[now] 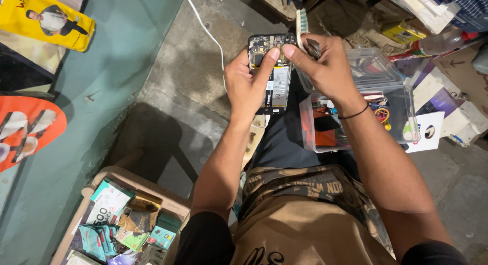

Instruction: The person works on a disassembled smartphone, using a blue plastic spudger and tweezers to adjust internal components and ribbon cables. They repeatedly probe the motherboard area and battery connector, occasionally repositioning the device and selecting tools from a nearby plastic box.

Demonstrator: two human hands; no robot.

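Note:
My left hand (247,85) grips an opened phone (274,74) with its back cover off, so the circuit board and battery show; the thumb presses near the top of the board. My right hand (325,67) is against the phone's upper right edge, thumb on the board, and holds a small toothbrush (302,22) whose bristled head sticks up above the fingers. A dark band circles my right wrist. Both hands are raised over my lap.
A clear plastic box (394,100) with small parts and coloured wires rests by my right knee. A beige basket (152,191) of packets sits at lower left. A white cable (206,28) runs across the concrete floor. Cardboard and boxes crowd the upper right.

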